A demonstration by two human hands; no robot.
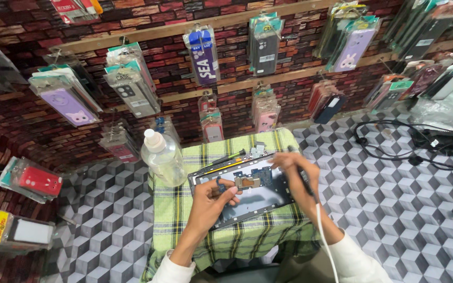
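An opened tablet [258, 195] lies back-up on a small table covered with a green plaid cloth [174, 215]; its circuit board [248, 181] shows near the top edge. My left hand [212, 200] rests on the tablet's left part, fingertips by the board. My right hand [295, 175] grips a thin dark pen-like tool [306, 184] with a white cable [325, 242] running back toward me, its tip at the tablet's upper right. A screwdriver [228, 156] and a small grey part [258, 149] lie on the cloth beyond the tablet.
A clear plastic bottle [162, 156] with a white cap stands at the table's left rear. Packaged phone cases [204, 55] hang on the brick-pattern wall. Black cables and an adapter [430, 141] lie on the cube-pattern floor to the right.
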